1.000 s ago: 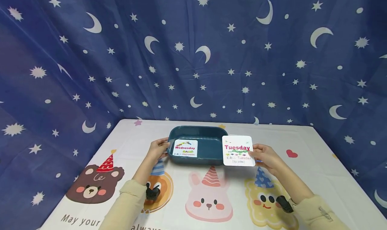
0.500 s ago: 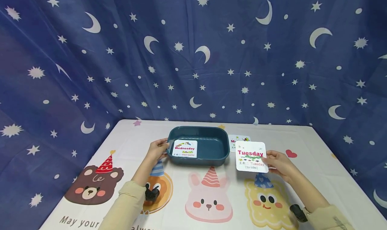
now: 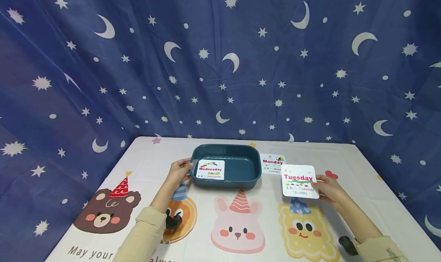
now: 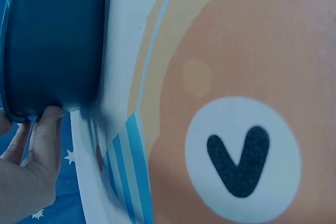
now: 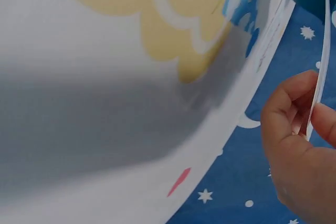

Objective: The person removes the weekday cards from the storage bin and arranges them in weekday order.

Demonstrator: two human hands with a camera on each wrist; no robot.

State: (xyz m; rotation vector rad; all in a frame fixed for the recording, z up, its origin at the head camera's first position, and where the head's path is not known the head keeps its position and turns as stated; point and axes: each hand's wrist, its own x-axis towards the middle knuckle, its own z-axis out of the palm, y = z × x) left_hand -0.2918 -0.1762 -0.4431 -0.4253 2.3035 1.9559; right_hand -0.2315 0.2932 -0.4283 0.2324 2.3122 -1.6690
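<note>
My left hand (image 3: 179, 171) grips the left end of a dark teal tray (image 3: 242, 182), thumb at the rim and fingers against the outer wall in the left wrist view. Inside the tray, at its left, lies a white "Wednesday" card (image 3: 210, 169). My right hand (image 3: 329, 189) pinches a "Tuesday" card (image 3: 299, 181) by its right edge, thumb on the printed face. Seen edge-on in the right wrist view, that card (image 5: 324, 51) stands between thumb and fingers, off the cloth. A "Monday" card (image 3: 272, 162) lies on the table just right of the tray, its lower right corner hidden.
The white tablecloth (image 3: 148, 158) bears printed figures, among them a bear (image 3: 105, 212), a rabbit (image 3: 237, 231) and a yellow biscuit (image 3: 304, 229). Behind the table hangs a blue curtain (image 3: 213, 82) with moons and stars.
My right hand has carried the "Tuesday" card rightward and toward me, away from the tray's right end, uncovering the "Monday" card. My left hand and the tray have stayed put.
</note>
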